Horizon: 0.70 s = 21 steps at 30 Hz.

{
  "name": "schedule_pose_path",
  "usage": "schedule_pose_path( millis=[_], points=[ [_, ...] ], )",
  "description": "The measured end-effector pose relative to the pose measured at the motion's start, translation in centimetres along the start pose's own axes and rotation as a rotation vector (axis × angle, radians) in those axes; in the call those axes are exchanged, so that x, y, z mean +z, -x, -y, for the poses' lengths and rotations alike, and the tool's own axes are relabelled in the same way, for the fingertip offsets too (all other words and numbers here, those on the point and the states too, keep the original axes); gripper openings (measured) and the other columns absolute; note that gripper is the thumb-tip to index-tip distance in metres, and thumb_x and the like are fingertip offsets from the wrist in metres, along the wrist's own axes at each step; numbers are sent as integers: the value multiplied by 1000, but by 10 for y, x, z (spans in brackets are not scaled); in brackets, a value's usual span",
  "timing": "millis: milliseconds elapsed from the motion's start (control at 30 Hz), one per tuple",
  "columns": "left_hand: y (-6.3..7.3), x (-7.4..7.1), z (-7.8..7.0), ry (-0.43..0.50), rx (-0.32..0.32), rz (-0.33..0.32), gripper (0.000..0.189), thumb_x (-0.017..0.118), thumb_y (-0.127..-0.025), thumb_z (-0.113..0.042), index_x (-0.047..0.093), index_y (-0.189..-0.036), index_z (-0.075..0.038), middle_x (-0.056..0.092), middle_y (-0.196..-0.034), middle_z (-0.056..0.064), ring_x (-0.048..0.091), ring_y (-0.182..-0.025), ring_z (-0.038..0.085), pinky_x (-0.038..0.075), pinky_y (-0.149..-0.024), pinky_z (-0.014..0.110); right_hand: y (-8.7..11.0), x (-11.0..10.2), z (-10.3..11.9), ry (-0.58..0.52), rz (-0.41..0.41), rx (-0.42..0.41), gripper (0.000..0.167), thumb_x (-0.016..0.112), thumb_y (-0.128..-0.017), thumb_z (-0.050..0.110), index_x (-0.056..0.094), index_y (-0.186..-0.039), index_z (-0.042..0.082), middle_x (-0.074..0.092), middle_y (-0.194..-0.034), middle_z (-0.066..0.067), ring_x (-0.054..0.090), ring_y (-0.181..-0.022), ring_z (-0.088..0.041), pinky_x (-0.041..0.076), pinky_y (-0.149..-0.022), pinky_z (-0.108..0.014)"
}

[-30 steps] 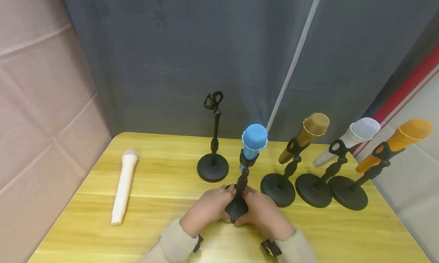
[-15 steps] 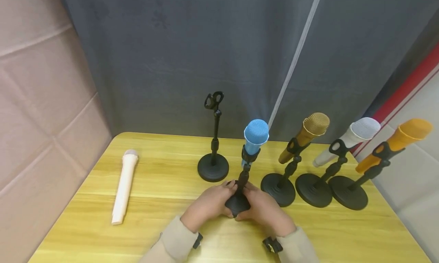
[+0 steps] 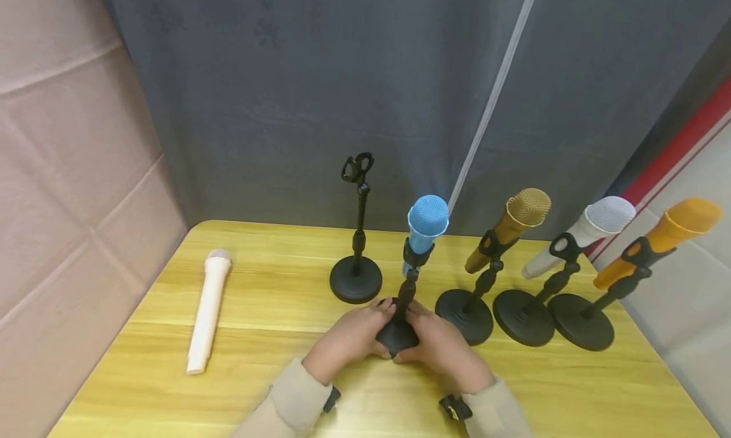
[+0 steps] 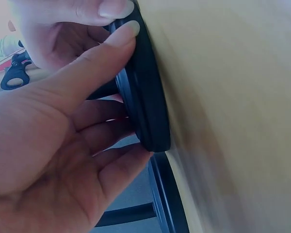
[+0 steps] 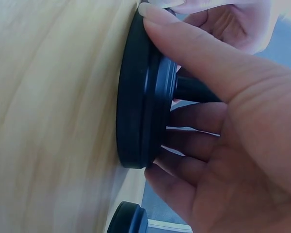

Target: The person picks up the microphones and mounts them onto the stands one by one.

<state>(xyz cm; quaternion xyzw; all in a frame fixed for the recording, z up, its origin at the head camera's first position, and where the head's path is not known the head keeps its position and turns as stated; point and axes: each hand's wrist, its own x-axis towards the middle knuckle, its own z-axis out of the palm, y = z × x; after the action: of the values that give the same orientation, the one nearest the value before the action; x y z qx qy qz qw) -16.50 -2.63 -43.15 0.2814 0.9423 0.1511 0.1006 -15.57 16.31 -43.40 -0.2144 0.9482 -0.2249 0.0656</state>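
A blue microphone (image 3: 427, 224) sits tilted in the clip of a black desk stand, its mesh head upward. Both hands grip that stand's round base (image 3: 396, 338) from either side. My left hand (image 3: 351, 338) curls around the left edge, my right hand (image 3: 442, 344) around the right, the thumbs almost meeting at the near rim. In the left wrist view the base (image 4: 148, 97) lies close over the wood, with thumb and fingertips on its rim. The right wrist view has the right thumb and fingers (image 5: 182, 145) on the same base (image 5: 140, 107).
An unoccupied black stand (image 3: 356, 278) is behind, to the left. Gold (image 3: 516, 216), silver-white (image 3: 596, 225) and orange (image 3: 679, 228) microphones stand in a row on stands to the right. A white microphone (image 3: 207, 311) lies on the wooden table (image 3: 274, 381) at the left. A grey curtain (image 3: 297, 108) hangs behind.
Both hands have slid the stand with the blue microphone a little away from the body and slightly to the right. The other microphones and stands stay in place.
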Motion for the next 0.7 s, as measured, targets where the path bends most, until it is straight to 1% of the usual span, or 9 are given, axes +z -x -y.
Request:
schedule_pose_path(
  millis=[233, 467, 700],
  points=[
    [-1, 2, 1, -6, 8, -19, 85, 87, -79, -36, 48, -150, -6, 45, -159, 10, 47, -144, 30, 50, -109, 39, 0, -2, 1, 14, 9, 21, 87, 91, -72, 38, 55, -144, 6, 49, -155, -14, 59, -132, -35, 51, -103, -53],
    [0, 2, 1, -6, 6, -15, 86, 85, -80, -36, 47, -151, -7, 43, -160, 9, 46, -145, 30, 49, -110, 39, 1, -2, 1, 24, 19, 29, 88, 90, -73, 39, 53, -145, 5, 46, -157, -16, 55, -136, -36, 50, -105, -54],
    [2, 1, 0, -23, 12, -13, 86, 84, -80, -38, 47, -151, -7, 42, -160, 10, 45, -146, 31, 49, -110, 39, 2, -3, 2, 34, 26, 27, 88, 90, -73, 39, 54, -145, 3, 47, -156, -16, 56, -135, -36, 50, -104, -54]
  ],
)
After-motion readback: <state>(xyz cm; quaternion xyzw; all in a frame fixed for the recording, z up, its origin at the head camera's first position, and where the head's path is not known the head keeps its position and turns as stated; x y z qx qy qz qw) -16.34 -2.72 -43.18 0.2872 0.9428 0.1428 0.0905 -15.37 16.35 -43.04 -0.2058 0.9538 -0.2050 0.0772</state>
